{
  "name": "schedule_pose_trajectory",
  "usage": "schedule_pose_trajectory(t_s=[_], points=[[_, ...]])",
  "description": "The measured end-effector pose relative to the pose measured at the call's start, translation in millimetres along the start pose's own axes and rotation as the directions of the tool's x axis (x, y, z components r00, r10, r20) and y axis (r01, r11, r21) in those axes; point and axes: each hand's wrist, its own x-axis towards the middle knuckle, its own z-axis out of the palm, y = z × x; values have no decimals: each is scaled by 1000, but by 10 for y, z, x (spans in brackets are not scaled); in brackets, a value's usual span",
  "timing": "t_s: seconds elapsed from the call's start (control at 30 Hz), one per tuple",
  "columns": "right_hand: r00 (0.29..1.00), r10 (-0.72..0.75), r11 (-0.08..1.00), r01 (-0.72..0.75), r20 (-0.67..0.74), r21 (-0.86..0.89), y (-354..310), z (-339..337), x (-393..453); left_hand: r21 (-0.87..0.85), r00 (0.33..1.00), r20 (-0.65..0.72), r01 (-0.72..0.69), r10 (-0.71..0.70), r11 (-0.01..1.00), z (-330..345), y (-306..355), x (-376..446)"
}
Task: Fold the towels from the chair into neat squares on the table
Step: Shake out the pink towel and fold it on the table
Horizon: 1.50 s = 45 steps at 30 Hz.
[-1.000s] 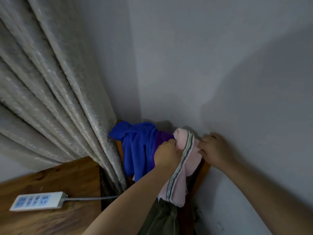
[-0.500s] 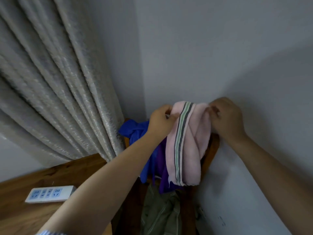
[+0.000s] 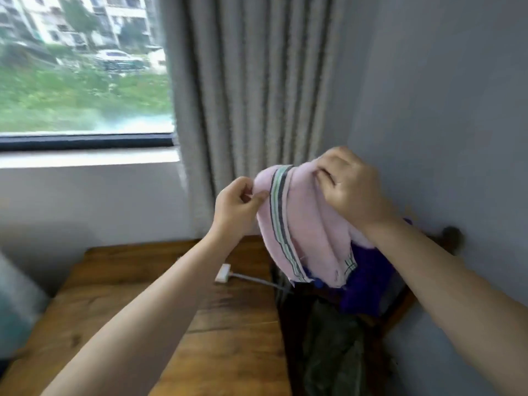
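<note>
A pink towel with a green and grey stripe hangs in the air between both hands, in front of the curtain. My left hand pinches its upper left edge. My right hand grips its upper right part. Below it, a blue-purple towel lies on the wooden chair by the wall. The wooden table stretches out at lower left, under my left forearm.
A white power strip with its cable lies on the table's far right side. An olive-green cloth hangs below the chair. A grey curtain and a window stand behind; the grey wall is on the right.
Both hands have lifted the pink towel higher and leftward, away from the chair. The view has swung left and up, so the window and more of the table now show.
</note>
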Motion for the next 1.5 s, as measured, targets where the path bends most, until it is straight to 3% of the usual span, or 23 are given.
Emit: schedule_pose_trajectory(t_s=[0.2, 0.37, 0.47, 0.53, 0.63, 0.7, 0.77, 0.97, 1.1, 1.2, 1.33, 1.5], points=[[988, 8, 945, -58, 154, 321, -1650, 795, -38, 123, 979, -189, 107, -83, 987, -1820, -479, -749], [973, 2, 848, -123, 229, 515, -2623, 1296, -341, 217, 935, -335, 197, -117, 956, -2752, -779, -1263], [940, -7, 810, -195, 342, 554, -2925, 1566, -868, 362, 940, -317, 240, -123, 901, -2981, -1148, -1635], [856, -24, 809, -287, 516, 513, -2948, 1702, -1379, 408, 942, -257, 307, -214, 860, -2940, -1463, -1925], [573, -25, 842, -430, 819, 326, -2968, 1872, -2186, 449, 851, -162, 515, -500, 730, -2748, -2071, -2457], [383, 10, 867, -464, 924, 183, -2967, 1911, -2530, 492, 762, -114, 601, -638, 630, -2636, -2381, -2754], [277, 18, 884, -454, 961, 115, -2988, 1959, -2705, 527, 717, -117, 631, -687, 569, -2581, -2564, -2923], [204, 101, 880, -475, 974, 8, -3194, 2293, -2766, 565, 686, -230, 671, -691, 479, -2494, -2885, -2914], [56, 235, 776, -612, 970, -153, -3262, 2535, -2871, 545, 658, -208, 692, -724, 472, -2343, -3074, -2857], [-25, 192, 743, -650, 981, -162, -3138, 2542, -2905, 536, 639, -154, 695, -754, 480, -2164, -3136, -2785], [-115, 219, 427, -882, 969, -201, -2875, 2418, -2842, 505, 582, -74, 723, -810, 472, -1854, -3160, -2653], [-254, 252, 69, -958, 934, -279, -2551, 2246, -2853, 519, 483, -120, 775, -867, 359, -1541, -3133, -2656]])
